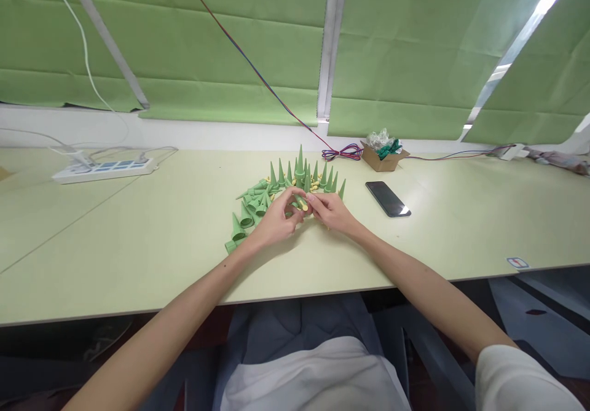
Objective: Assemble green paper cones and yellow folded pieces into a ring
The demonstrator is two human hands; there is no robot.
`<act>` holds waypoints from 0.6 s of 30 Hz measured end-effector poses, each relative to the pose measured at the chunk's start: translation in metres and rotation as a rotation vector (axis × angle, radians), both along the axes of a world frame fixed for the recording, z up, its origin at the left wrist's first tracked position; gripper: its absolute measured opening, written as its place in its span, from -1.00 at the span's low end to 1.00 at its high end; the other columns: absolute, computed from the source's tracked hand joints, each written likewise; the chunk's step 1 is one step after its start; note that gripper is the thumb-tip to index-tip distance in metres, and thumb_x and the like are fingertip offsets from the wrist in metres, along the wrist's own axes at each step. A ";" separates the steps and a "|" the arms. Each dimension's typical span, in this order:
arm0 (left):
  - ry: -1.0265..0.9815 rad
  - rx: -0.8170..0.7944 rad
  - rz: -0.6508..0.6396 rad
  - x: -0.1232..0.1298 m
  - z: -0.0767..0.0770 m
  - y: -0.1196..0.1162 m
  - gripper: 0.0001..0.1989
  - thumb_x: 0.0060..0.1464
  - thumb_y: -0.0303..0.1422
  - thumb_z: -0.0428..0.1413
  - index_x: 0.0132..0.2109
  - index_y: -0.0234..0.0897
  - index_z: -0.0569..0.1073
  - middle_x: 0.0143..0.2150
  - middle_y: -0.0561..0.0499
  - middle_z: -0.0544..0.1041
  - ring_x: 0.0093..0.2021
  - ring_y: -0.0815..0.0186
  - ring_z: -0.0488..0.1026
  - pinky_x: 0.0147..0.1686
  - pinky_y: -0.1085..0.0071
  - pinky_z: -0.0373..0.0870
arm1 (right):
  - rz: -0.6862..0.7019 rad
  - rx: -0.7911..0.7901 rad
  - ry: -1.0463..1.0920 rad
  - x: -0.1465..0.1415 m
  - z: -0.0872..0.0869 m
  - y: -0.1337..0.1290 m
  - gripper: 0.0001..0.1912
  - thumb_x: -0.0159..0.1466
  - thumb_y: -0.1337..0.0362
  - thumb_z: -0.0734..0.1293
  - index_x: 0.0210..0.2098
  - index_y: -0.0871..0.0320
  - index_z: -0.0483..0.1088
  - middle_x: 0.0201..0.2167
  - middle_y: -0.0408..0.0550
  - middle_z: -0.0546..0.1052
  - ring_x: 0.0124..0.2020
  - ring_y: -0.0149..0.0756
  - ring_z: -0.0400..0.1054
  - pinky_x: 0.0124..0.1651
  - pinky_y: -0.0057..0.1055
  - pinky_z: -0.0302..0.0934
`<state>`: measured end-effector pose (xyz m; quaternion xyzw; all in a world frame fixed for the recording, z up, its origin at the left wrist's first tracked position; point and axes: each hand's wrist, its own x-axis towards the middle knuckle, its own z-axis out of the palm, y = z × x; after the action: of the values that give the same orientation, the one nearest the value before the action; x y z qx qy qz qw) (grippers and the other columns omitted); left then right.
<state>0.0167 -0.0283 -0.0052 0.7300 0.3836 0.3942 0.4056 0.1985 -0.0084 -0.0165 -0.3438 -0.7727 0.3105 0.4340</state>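
My left hand (280,215) is closed around a small green plastic cone piece (299,201), which has a yellow part (303,206) at its near end. Close against it, my right hand (330,209) is pinched at the fingertips; what sits between those fingers is too small and covered to make out. Behind both hands stand several upright green cones (300,162), with small yellow pieces (315,185) among them. More green cones (246,215) lie tipped or loosely piled to the left of my left hand, their open ends showing on some.
On the pale table (184,233), a black phone (388,199) lies to the right. Behind it is a small cardboard box (383,158) with clear plastic and dark green material, beside coiled red-blue wire (343,152). A white power strip (106,169) lies at the left back.
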 end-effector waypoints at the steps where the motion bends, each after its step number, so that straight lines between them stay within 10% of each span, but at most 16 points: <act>1: 0.001 0.002 0.001 0.000 0.000 0.000 -0.68 0.11 -0.38 0.12 0.02 -0.17 0.32 -0.18 -0.02 0.41 -0.31 0.32 0.49 -0.56 0.51 0.31 | -0.001 0.000 0.000 0.000 0.000 0.000 -0.42 0.42 -0.11 0.10 -0.51 0.17 0.33 -0.69 -0.20 0.23 -0.61 -0.43 0.09 -0.49 -0.44 0.00; 18: 0.033 0.024 0.009 0.001 0.001 -0.001 -0.70 0.12 -0.37 0.09 0.01 -0.20 0.31 -0.19 -0.02 0.42 -0.34 0.33 0.49 -0.58 0.54 0.30 | -0.017 -0.008 -0.028 -0.001 0.000 0.001 -0.40 0.39 -0.17 0.09 -0.51 0.16 0.35 -0.68 -0.17 0.26 -0.58 -0.39 0.14 -0.48 -0.43 0.04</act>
<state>0.0173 -0.0294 -0.0039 0.7395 0.3887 0.3888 0.3885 0.1979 -0.0079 -0.0164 -0.3565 -0.7746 0.3050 0.4241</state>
